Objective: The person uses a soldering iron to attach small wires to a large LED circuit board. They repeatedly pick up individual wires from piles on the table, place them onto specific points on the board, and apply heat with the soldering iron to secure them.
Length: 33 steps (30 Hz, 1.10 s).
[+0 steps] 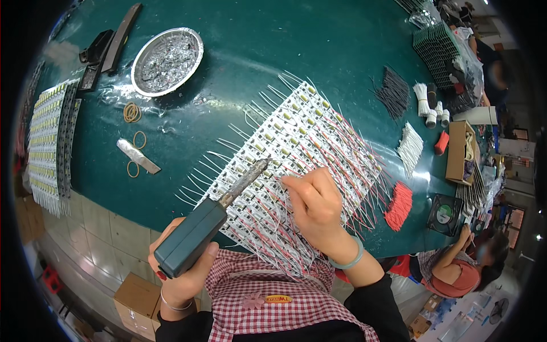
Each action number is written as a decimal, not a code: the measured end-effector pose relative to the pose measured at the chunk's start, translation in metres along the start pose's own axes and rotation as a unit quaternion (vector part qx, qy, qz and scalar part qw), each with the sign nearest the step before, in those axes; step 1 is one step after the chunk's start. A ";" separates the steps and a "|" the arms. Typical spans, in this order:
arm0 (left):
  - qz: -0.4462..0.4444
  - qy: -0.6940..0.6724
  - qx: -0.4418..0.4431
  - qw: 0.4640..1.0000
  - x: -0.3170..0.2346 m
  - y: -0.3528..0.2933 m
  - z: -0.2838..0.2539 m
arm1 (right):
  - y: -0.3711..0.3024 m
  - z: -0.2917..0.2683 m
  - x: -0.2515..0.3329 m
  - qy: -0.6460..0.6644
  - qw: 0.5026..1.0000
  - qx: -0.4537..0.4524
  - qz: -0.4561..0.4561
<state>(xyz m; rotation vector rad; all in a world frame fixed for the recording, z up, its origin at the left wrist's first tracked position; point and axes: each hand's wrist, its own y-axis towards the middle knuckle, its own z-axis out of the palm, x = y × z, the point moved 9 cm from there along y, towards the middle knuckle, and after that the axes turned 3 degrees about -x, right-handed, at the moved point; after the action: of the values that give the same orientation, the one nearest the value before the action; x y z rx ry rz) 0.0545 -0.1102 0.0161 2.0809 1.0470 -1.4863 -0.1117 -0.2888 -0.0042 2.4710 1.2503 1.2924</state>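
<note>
My left hand (178,263) is wrapped around the dark green body of a soldering gun (192,235). Its blackened metal tip reaches up and right over a panel of small white circuit boards (296,122). White wires stick out from the panel's left side, and red and white wires (347,165) lie over its right and lower parts. Close to the tip, over the panel's middle, my right hand (318,208) is closed in a pinch. Whatever is between those fingertips is too small to make out.
A metal bowl (198,60) of solder scraps stands far left, near rubber bands (132,113) and a solder bar (138,155). More panels (51,142) stand at the left edge. Black (393,94), white (410,149) and red wire bundles (399,206) lie right. A co-worker (456,265) sits lower right.
</note>
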 end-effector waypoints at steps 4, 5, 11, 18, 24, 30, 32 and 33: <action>-0.017 -0.004 0.003 1.000 0.001 0.001 0.002 | 0.002 0.002 -0.004 -0.017 1.000 -0.002 -0.002; -0.016 -0.010 0.002 1.000 0.002 0.001 0.002 | 0.002 0.004 -0.006 -0.017 1.000 0.005 -0.002; -0.026 -0.014 0.006 1.000 0.006 -0.001 0.003 | 0.002 0.011 -0.006 -0.030 0.999 0.028 -0.010; -0.034 -0.009 0.006 0.999 0.005 0.000 0.003 | 0.003 0.011 -0.007 -0.016 0.999 0.038 -0.001; 0.003 -0.006 0.023 1.000 -0.003 0.001 0.007 | 0.003 0.004 -0.005 -0.021 1.000 0.006 -0.008; 0.042 0.017 0.044 0.998 -0.008 -0.001 0.017 | 0.002 0.002 -0.003 -0.028 0.999 -0.011 -0.023; 0.052 0.029 0.054 0.997 -0.011 0.000 0.019 | 0.002 0.001 -0.004 -0.029 0.999 -0.011 -0.021; 0.057 0.034 0.058 0.996 -0.012 0.001 0.021 | 0.002 0.001 -0.004 -0.029 0.999 -0.010 -0.021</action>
<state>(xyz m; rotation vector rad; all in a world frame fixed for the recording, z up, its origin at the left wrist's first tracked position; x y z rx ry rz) 0.0398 -0.1285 0.0190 2.2466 0.8671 -1.4607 -0.1108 -0.2929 -0.0067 2.4369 1.2610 1.2081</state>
